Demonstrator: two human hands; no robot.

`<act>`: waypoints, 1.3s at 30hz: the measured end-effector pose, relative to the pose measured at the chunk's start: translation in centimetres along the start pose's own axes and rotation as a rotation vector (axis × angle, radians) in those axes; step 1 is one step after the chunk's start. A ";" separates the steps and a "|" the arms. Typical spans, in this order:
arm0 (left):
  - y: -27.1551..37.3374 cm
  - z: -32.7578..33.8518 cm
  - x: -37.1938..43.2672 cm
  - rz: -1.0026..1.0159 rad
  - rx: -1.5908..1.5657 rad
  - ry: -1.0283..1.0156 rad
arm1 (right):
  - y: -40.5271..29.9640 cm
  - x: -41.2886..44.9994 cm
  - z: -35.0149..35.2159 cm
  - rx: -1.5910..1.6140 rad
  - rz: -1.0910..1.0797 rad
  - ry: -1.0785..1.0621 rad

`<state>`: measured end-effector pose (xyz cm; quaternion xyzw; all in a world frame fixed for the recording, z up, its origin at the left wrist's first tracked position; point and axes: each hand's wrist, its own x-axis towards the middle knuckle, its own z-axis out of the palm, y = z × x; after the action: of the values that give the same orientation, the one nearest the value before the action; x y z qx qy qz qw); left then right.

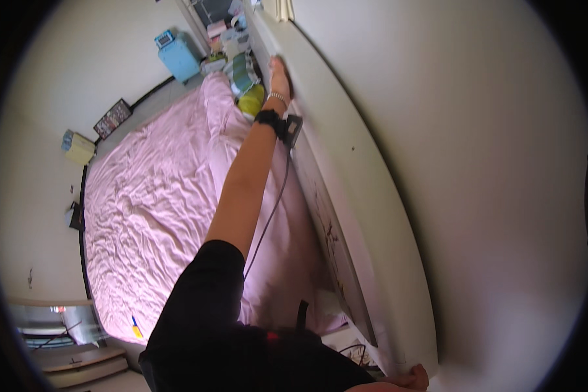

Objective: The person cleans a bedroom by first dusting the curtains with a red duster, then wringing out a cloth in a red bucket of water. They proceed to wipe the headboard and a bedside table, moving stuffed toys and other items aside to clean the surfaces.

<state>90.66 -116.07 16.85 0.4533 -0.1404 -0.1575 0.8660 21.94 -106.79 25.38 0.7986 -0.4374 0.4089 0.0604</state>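
A long cream headboard (367,196) with a curved top runs beside the wall, a branch-like pattern on its inner face. My left arm reaches along it, and my left hand (280,78) lies against its far part; how the fingers sit is unclear. That wrist wears a beaded bracelet (276,96) and a black strap with a small device (293,130), from which a cable (273,213) hangs. Low at the right, my right hand (418,377) has its fingers curled at the headboard's near end. Pink bedding (152,206) covers the bed beside the headboard.
A yellow-green pillow or cloth (251,101) lies near my left wrist. Beyond the bed stand a light-blue suitcase (179,58), a framed picture (112,118) and a pale yellow box (80,148). A blue-and-yellow object (136,327) rests on the bedding. Dark cables (360,350) lie by the headboard's near end.
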 end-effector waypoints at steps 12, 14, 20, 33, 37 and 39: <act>-1.9 5.6 -16.8 0.062 0.669 0.280 | -2.8 0.8 -0.8 -0.083 0.040 0.061; 0.3 9.9 -24.9 -0.126 0.172 0.178 | -2.2 0.2 -0.8 -0.085 0.063 0.083; 2.3 15.1 -41.7 -0.139 0.582 0.024 | -0.7 -0.4 -0.8 -0.065 -0.051 0.114; 2.5 18.4 -52.9 0.010 0.653 0.041 | -0.7 -0.9 -0.5 0.055 -0.112 0.174; 2.7 17.5 -52.3 -0.001 0.624 0.042 | -1.0 -0.7 -0.7 0.083 -0.121 0.161; 2.2 17.3 -51.9 0.008 0.574 0.007 | -1.1 -0.8 -0.8 0.131 -0.074 0.147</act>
<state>37.00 -106.90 22.95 0.6801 -0.1779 -0.1064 0.7032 22.07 -105.27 25.59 0.7842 -0.3744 0.4917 0.0552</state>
